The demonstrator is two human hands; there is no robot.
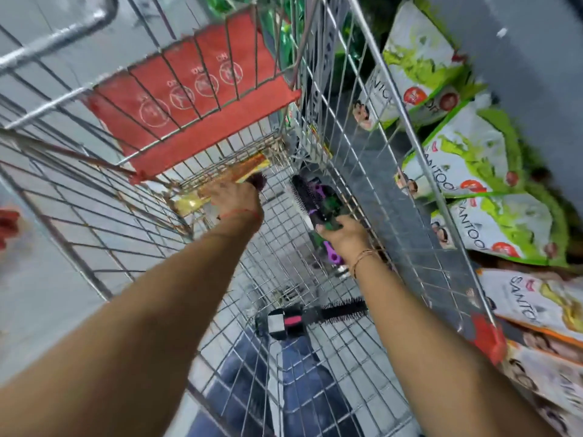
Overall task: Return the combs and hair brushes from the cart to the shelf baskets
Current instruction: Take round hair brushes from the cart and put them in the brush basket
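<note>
Both my arms reach down into a wire shopping cart [356, 99]. My left hand [235, 197] is closed around a yellow-packaged item [202, 200] with a dark maroon brush tip [258, 181] showing past the fingers. My right hand [344, 236] grips a bundle of purple and black hair brushes [310, 197] against the cart's right wall; a purple handle [332, 253] sticks out below the hand. A black round brush with a pink label [318, 316] lies alone on the cart floor nearer to me.
The red child-seat flap [195, 93] hangs at the far end of the cart. Green and white soap packs [473, 152] fill the shelf on the right, close to the cart's side. Grey floor lies to the left.
</note>
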